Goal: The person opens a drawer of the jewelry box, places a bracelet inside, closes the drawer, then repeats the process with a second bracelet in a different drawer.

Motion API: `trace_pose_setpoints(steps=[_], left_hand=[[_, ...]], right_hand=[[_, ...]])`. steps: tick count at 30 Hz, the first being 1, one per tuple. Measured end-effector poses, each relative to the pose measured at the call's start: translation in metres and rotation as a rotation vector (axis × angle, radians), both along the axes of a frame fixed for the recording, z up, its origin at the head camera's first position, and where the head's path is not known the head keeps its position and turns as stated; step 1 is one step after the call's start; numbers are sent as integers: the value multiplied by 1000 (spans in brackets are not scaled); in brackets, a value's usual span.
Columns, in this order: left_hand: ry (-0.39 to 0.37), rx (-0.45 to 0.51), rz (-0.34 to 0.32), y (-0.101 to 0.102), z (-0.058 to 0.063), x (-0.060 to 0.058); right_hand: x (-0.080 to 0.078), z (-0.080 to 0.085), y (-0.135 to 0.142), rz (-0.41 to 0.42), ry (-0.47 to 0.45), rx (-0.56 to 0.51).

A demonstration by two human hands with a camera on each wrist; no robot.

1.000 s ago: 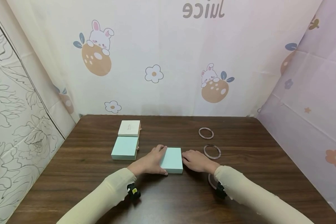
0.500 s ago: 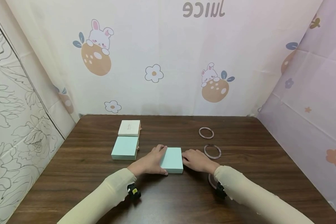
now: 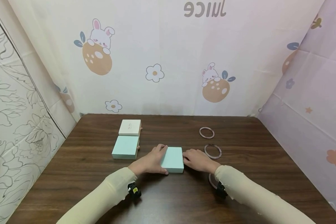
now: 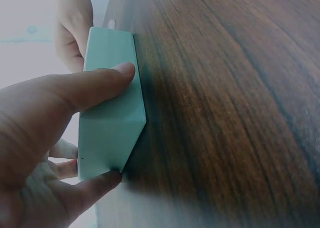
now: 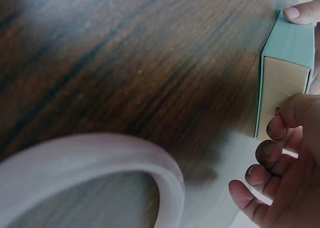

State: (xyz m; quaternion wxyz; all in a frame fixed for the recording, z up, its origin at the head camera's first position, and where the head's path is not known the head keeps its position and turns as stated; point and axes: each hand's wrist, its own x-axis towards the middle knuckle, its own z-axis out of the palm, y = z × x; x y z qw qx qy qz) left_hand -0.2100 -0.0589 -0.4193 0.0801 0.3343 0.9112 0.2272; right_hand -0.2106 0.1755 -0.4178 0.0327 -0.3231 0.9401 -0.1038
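Observation:
In the head view, a mint-green drawer box point(image 3: 172, 158) lies flat on the table between both hands. My left hand point(image 3: 153, 161) grips it from the left. In the left wrist view, the thumb point(image 4: 107, 85) presses the near side, and other fingers reach round the left end. My right hand point(image 3: 198, 160) is at the box's right end. The right wrist view shows a beige drawer front point(image 5: 281, 85) flush inside the green sleeve. Right thumb and index finger pinch a small pull tab point(image 5: 277, 109) there, mostly hidden by the fingertips; the remaining fingers are loosely curled.
Another mint box point(image 3: 125, 147) and a cream box point(image 3: 130, 127) with print stand at the left, each with a small tab on its right side. Two pale bangles point(image 3: 207, 133) lie at the right. A third bangle point(image 3: 212, 181) lies partly beneath the right wrist.

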Motion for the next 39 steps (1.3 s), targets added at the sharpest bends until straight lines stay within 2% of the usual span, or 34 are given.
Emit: trace_pose_setpoints(steps=[27, 39], left_hand=[[-2, -22, 1, 1, 1, 0], [-15, 1, 10, 1, 2, 1]], right_hand=[[2, 4, 7, 7, 0, 15], [1, 3, 9, 1, -7, 12]])
